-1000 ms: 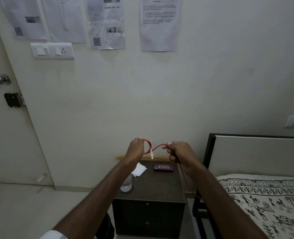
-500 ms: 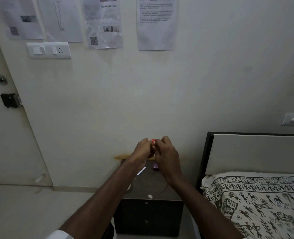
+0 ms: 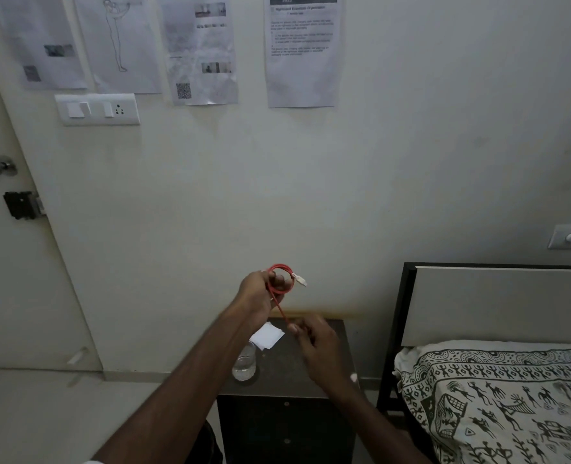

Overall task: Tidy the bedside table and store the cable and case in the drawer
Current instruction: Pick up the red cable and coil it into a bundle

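Note:
A thin red cable (image 3: 279, 289) with a white plug is looped above the dark bedside table (image 3: 287, 380). My left hand (image 3: 259, 293) is raised and grips the coil. My right hand (image 3: 314, 339) is lower, over the table top, pinching the cable's loose length that runs down from the loop. The two drawer fronts (image 3: 285, 426) with small knobs are shut. The purple case is hidden behind my right hand.
A glass of water (image 3: 244, 363) stands at the table's front left, with a white paper (image 3: 266, 335) behind it. A bed with a patterned cover (image 3: 498, 403) and dark headboard frame (image 3: 403, 316) is on the right. A door (image 3: 6, 229) is at left.
My hands came together at the cable, then parted. The left hand now holds a wound loop higher up, and the right hand has dropped down along the cable.

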A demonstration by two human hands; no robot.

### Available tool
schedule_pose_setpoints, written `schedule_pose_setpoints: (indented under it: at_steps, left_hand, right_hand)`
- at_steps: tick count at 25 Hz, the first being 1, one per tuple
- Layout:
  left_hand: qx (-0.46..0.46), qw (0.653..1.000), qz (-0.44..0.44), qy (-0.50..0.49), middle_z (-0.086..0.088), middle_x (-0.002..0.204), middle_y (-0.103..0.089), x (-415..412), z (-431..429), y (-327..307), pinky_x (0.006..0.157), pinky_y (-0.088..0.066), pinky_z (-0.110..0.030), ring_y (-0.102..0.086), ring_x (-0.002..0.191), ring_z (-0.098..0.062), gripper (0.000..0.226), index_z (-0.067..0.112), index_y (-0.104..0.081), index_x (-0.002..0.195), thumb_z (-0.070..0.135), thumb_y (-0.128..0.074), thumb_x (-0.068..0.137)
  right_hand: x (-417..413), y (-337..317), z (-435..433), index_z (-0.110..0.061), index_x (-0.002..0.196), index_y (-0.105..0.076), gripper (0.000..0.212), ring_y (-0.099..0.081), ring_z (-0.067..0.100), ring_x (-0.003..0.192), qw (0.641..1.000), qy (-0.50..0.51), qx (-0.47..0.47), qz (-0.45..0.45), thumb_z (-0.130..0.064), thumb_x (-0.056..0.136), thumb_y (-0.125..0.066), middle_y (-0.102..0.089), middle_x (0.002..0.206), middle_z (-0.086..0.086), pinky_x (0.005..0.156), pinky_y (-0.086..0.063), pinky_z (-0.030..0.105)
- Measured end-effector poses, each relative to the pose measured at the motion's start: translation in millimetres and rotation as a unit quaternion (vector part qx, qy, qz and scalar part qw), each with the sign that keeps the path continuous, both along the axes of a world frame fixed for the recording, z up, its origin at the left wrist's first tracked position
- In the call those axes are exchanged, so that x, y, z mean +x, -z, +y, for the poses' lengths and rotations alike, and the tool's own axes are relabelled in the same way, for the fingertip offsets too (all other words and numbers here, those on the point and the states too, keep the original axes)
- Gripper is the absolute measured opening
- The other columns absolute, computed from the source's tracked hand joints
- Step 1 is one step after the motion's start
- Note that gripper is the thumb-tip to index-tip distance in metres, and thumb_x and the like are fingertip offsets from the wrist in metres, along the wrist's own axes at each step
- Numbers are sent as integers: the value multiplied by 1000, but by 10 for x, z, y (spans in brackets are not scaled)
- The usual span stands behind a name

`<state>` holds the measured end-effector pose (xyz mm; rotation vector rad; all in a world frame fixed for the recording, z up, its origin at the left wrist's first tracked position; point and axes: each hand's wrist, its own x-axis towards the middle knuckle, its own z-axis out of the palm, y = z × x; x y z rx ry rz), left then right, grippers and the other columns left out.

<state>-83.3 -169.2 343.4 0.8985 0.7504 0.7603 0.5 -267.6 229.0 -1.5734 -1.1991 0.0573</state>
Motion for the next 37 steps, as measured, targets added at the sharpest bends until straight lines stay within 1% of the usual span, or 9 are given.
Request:
schedule_pose_setpoints:
  at_steps: [5, 9, 12, 17, 21, 25, 30, 33, 37]
  left_hand:
    - [68, 994, 63, 60, 6, 57, -40, -230, 145, 33, 61, -33, -28, -46, 53, -11, 30, 19, -43, 73, 16, -29, 99]
    - [161, 964, 136, 163, 4, 57, -40, -230, 39, 150, 55, -36, -23, -46, 49, -11, 33, 15, -44, 74, 20, -30, 104]
    - [245, 921, 233, 192, -2, 66, -46, -165, -54, 234, 59, -40, -24, -53, 57, -15, 36, 13, -46, 74, 21, -28, 105]
    - [219, 933, 237, 162, -12, 71, -58, -73, -160, 309, 42, -45, -13, -62, 54, -13, 40, 6, -50, 72, 17, -30, 105]
    - [104, 973, 178, 106, -10, 87, -62, -58, -17, 362, 64, -49, -28, -60, 72, -18, 26, 6, -59, 100, 21, -38, 103]
    - [69, 980, 151, 113, -12, 87, -66, -169, 93, 469, 71, -50, -34, -64, 80, -25, 30, 3, -61, 103, 25, -41, 102]
    - [102, 981, 145, 74, -10, 77, -61, -120, 42, 421, 68, -50, -34, -58, 71, -23, 39, 7, -57, 74, 21, -37, 104]
    - [69, 991, 98, 55, -8, 72, -56, -125, 68, 362, 66, -52, -34, -62, 60, -20, 39, 7, -51, 74, 21, -32, 105]
    - [60, 995, 68, 31, -5, 69, -54, -212, 138, 374, 69, -54, -36, -70, 58, -16, 38, 9, -47, 76, 22, -28, 106]
  right_hand:
    - [558, 96, -273, -21, 74, -71, 24, -50, -6, 46, 972, -12, -164, 167, -15, 95, -62, -60, 57, -2, 56, -37, 18]
    - [851, -291, -238, -5, 73, -75, 23, -47, 0, 44, 968, 72, -133, 199, -21, 89, -70, -63, 58, 4, 55, -37, 24]
    - [804, -575, -139, -9, 75, -79, 15, -59, 8, 57, 973, 91, -87, 196, -22, 82, -75, -72, 62, 4, 61, -44, 29]
    - [325, -782, 9, -16, 86, -79, 18, -60, -5, 61, 991, 28, -97, 86, -16, 89, -61, -74, 71, -4, 61, -45, 18]
    - [13, -621, -13, -22, 99, -75, 22, -61, 18, 74, 990, 18, -96, -106, -17, 88, -58, -66, 81, 2, 64, -49, 33]
    - [-24, -501, -21, -25, 103, -72, 32, -54, 21, 73, 970, 29, -133, -204, -6, 81, -59, -50, 84, -1, 59, -48, 40]
    - [-73, -437, -48, -23, 107, -70, 31, -50, 16, 72, 977, 4, -80, -200, -7, 84, -57, -48, 83, -4, 60, -45, 36]
    - [-102, -309, -159, -34, 118, -63, 40, -51, 15, 79, 976, 19, -71, -204, -10, 87, -57, -52, 87, -7, 67, -42, 33]
    - [137, 6, -331, -31, 90, -68, 13, -52, 14, 85, 955, 114, -119, -245, -20, 83, -70, -57, 85, -12, 68, -38, 29]
